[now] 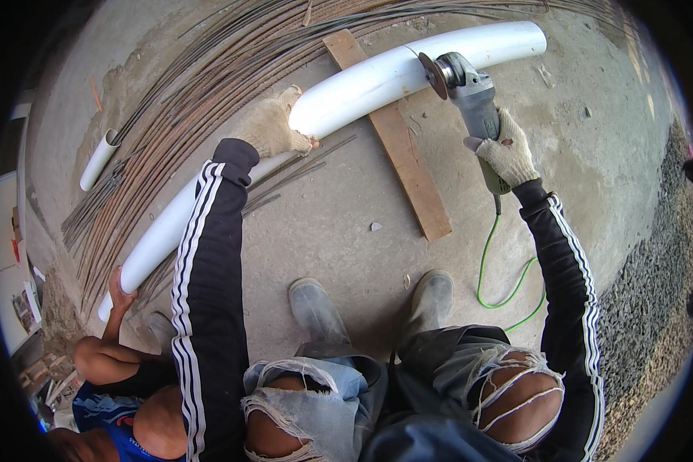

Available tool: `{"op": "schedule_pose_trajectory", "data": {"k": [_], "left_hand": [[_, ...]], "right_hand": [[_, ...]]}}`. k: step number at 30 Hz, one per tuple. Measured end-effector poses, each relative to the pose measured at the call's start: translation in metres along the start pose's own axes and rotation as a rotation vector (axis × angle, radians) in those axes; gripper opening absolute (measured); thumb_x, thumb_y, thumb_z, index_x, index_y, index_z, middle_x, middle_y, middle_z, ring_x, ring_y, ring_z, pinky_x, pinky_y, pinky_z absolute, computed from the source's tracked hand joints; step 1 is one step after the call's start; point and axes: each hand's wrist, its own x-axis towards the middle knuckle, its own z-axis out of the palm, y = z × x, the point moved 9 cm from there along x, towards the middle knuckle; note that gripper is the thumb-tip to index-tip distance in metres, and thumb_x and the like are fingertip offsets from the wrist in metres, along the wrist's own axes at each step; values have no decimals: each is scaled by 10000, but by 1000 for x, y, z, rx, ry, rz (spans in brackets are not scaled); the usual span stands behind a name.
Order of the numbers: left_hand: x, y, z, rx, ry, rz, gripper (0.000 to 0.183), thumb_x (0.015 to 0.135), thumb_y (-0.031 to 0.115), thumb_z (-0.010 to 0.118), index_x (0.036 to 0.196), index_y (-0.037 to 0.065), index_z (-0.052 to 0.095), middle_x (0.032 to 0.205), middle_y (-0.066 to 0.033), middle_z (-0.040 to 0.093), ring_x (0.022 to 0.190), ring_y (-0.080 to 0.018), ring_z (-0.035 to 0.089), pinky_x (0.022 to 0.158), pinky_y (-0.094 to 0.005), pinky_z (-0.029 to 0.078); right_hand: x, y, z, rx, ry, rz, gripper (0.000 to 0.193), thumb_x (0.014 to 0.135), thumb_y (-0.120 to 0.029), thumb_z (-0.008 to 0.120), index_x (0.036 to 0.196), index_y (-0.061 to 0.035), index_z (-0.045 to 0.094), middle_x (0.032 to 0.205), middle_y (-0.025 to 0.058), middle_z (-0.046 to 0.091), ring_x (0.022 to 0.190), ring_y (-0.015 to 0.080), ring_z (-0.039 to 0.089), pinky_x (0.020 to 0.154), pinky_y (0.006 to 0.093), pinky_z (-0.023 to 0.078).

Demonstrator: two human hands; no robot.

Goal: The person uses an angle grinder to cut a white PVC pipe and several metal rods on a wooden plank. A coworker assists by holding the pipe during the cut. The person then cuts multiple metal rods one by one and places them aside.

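A long white plastic pipe (354,92) runs from the lower left to the upper right, bowed by the lens. My left hand (271,125), in a knit work glove, is wrapped over the pipe near its middle. In my gloved right hand (508,152) is a grey angle grinder (476,108), gripped by its body. Its cutting disc (436,75) is at the near side of the pipe, close to a thin dark line across it; I cannot tell whether they touch. A co-worker's bare hand (121,289) holds the pipe's lower-left end.
A wooden plank (408,165) lies crosswise under the pipe. Rusty steel bars (200,100) are spread on the concrete floor behind it, beside a short white pipe piece (98,162). The grinder's green cord (483,266) loops near my right boot (431,296). Gravel (647,246) borders the right.
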Motion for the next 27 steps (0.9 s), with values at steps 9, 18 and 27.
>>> {"op": "schedule_pose_trajectory", "data": {"k": [9, 18, 27], "left_hand": [[8, -13, 4, 4, -126, -89, 1145, 679, 440, 988, 1553, -81, 462, 1343, -274, 655, 1229, -383, 682, 1067, -420, 559], [0, 15, -9, 217, 200, -13, 1035, 730, 397, 965, 1549, 2, 471, 1386, -217, 622, 1247, -365, 683, 1053, -450, 582], [-11, 18, -8, 95, 100, 6, 939, 761, 352, 934, 1533, 34, 505, 1424, -186, 621, 1293, -348, 652, 1087, -435, 554]], "right_hand": [[-5, 2, 1, -9, 14, 31, 744, 731, -305, 847, 1367, -25, 584, 1131, 172, 730, 970, 291, 722, 901, 424, 589], [-11, 2, -8, 164, 6, 74, 658, 752, -328, 904, 1277, -43, 628, 1096, 111, 715, 941, 223, 698, 868, 392, 577], [-7, -16, -23, 216, 27, 50, 664, 751, -328, 909, 1270, -31, 619, 1090, 104, 711, 906, 205, 689, 832, 383, 579]]}}
